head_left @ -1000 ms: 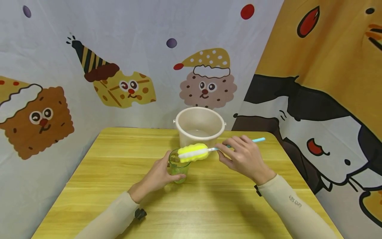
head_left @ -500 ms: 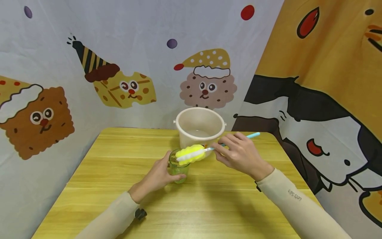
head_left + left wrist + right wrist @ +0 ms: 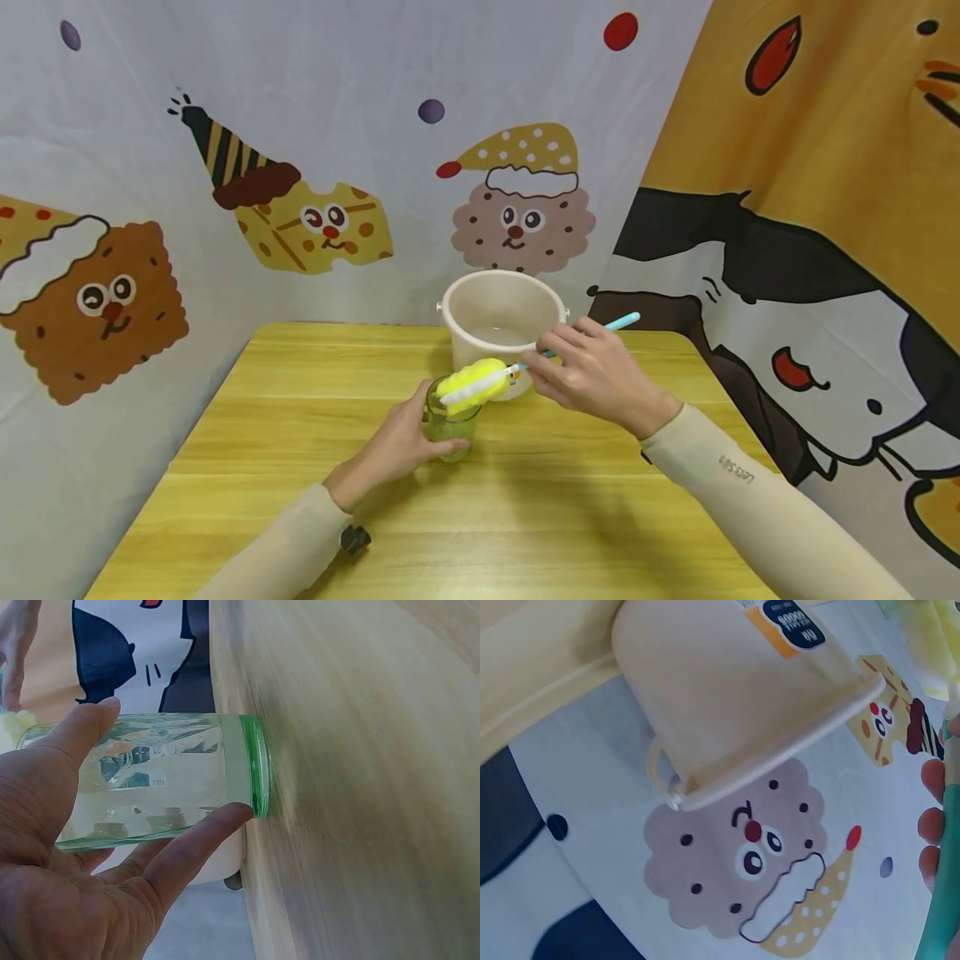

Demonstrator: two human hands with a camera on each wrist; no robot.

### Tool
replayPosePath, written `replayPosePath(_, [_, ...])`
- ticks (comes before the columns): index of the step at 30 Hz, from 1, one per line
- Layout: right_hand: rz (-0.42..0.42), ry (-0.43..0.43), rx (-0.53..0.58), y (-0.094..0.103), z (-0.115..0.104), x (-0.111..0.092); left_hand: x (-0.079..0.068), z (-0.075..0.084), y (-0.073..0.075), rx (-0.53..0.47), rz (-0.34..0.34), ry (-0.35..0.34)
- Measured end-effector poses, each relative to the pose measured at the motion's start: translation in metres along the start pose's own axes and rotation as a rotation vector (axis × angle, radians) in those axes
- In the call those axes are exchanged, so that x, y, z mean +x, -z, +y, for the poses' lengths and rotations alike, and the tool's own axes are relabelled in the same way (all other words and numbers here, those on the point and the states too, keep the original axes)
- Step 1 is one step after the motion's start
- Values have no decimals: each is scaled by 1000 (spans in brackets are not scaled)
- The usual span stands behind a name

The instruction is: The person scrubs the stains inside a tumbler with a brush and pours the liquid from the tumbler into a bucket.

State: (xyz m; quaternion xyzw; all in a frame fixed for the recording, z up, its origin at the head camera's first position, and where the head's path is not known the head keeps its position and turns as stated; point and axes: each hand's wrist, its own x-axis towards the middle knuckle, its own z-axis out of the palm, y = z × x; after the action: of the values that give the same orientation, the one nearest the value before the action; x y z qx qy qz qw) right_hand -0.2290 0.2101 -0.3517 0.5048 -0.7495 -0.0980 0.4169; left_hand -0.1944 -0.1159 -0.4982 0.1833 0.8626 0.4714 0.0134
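Observation:
My left hand [image 3: 397, 437] grips a clear green glass [image 3: 172, 776] that stands upright on the table, thumb on the near side and fingers round the back. In my right hand [image 3: 592, 371] is a bottle brush, its blue handle [image 3: 622, 321] pinched between thumb and fingers and slanting up to the right. The brush's yellow and white sponge head [image 3: 474, 386] lies over the glass's mouth, tip at the rim. In the right wrist view, fingertips [image 3: 930, 825] curl against the teal handle [image 3: 949, 825].
A cream bucket [image 3: 504, 287] with a printed label stands behind the glass, near the back of the wooden table [image 3: 322, 358]. A cloth backdrop [image 3: 360, 100] with cartoon figures hangs behind and to the right.
My right hand has moved left and slightly up, tilting the brush more steeply and bringing its sponge head further over the glass. My left hand and the glass have stayed nearly still.

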Motion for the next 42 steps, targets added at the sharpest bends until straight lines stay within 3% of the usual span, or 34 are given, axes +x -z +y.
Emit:
replayPosePath(10, [-23, 99, -11, 8, 11, 22, 3, 0, 1, 4, -7, -14])
replayPosePath(23, [-138, 212, -75, 18, 12, 50, 1, 2, 0, 5, -11, -22])
replayPosePath(42, [-270, 371, -192, 19, -4, 89, 1, -2, -2, -2, -5, 14])
